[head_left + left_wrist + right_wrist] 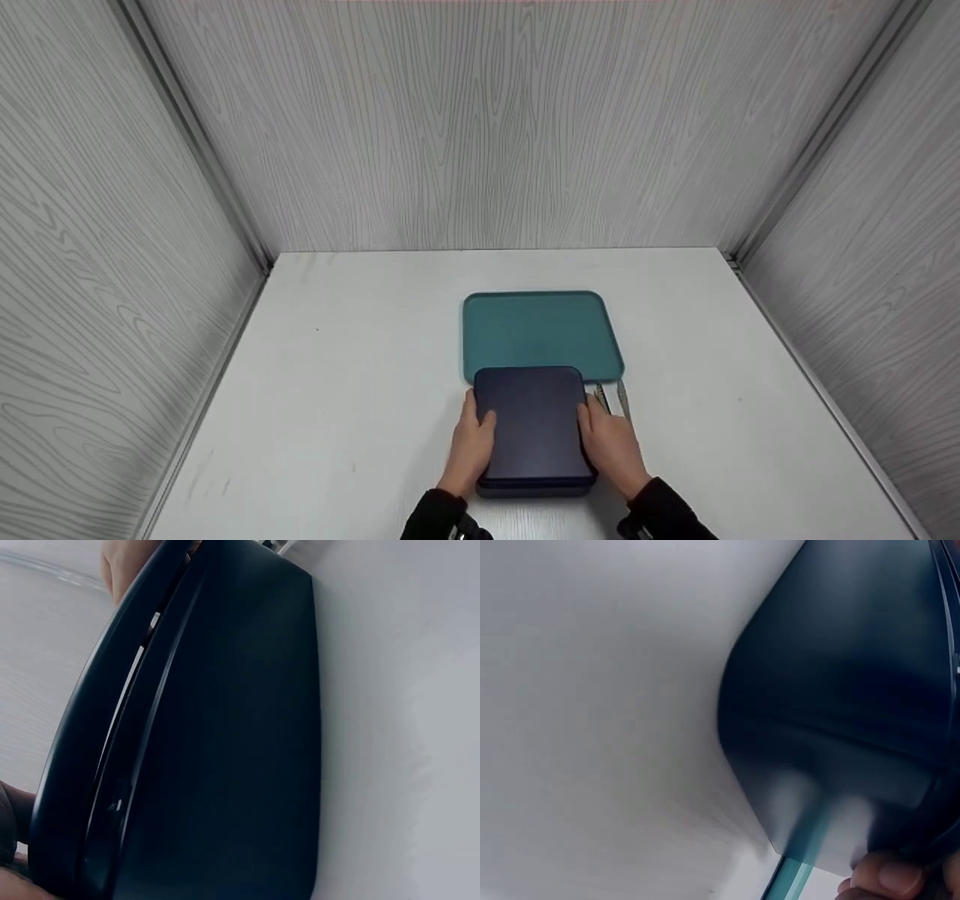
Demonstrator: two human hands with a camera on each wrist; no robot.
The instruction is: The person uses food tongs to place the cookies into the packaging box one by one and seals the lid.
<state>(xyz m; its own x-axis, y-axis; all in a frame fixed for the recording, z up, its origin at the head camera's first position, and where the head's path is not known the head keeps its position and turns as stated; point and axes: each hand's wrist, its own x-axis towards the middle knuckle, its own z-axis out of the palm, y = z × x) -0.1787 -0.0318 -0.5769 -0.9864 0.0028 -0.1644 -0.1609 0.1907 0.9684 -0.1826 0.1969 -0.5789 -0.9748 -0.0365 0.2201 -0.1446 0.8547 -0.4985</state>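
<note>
A dark blue rectangular box stands on the white table, its flat lid (531,424) on top and the base (534,492) showing below at the near edge. My left hand (469,448) holds the lid's left side, thumb on top. On the opposite side my right hand (613,448) grips the lid in the same way. In the left wrist view, thin bright slits show between the lid rim (71,742) and the box wall (232,727). The right wrist view has fingertips (900,877) at the box's rim. What lies inside is hidden.
Just beyond the box lies a flat teal tray (540,330), its near edge partly covered from view. Two slim utensils, one silvery (624,399) and one darker (602,397), lie beside my right hand. Grey wood-grain panels (495,127) enclose the table on three sides.
</note>
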